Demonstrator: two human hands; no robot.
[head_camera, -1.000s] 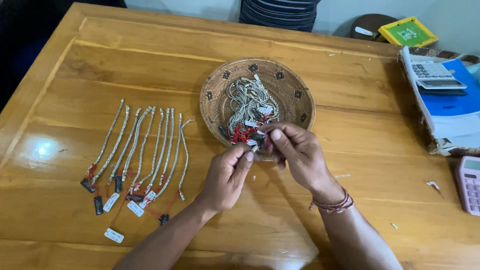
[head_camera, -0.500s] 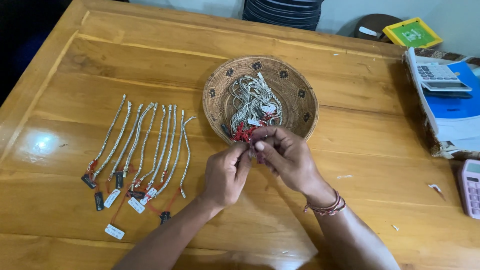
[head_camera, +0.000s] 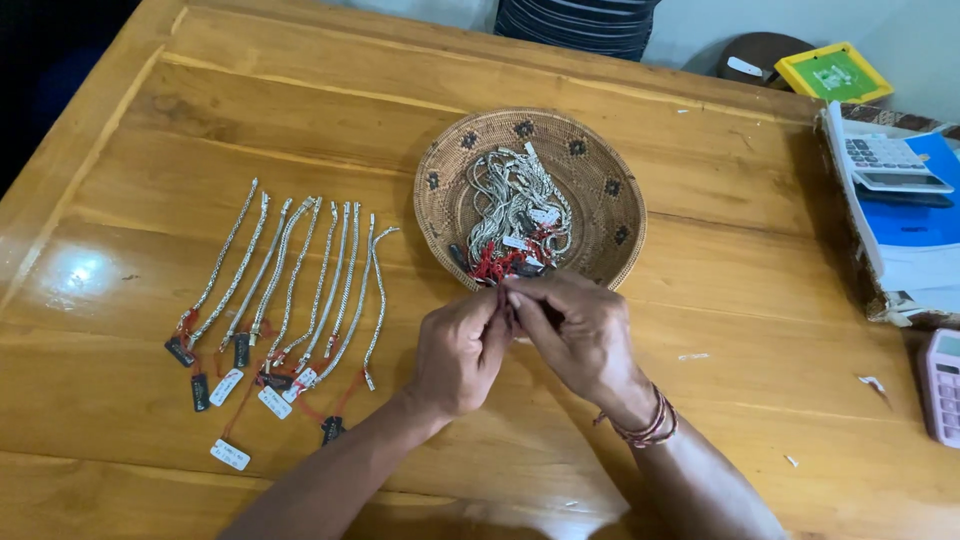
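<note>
A round woven basket (head_camera: 604, 182) on the wooden table (head_camera: 300, 120) holds a tangled pile of silver chain bracelets (head_camera: 512, 205) with red strings and small tags. My left hand (head_camera: 458, 350) and my right hand (head_camera: 575, 335) meet just in front of the basket's near rim. Their fingertips pinch a red string that leads from the pile. What hangs on that string is hidden by my fingers. Left of my hands, several silver bracelets (head_camera: 300, 275) lie side by side in a row, each with a tag at its near end.
A calculator (head_camera: 880, 160) lies on blue and white papers at the right edge. A pink calculator (head_camera: 942, 385) sits lower right. A yellow-green box (head_camera: 833, 72) and a person in a striped top (head_camera: 580, 20) are beyond the far edge.
My two hands have drawn a little nearer to me and closed together on the red string. The basket and the laid-out row have stayed in place.
</note>
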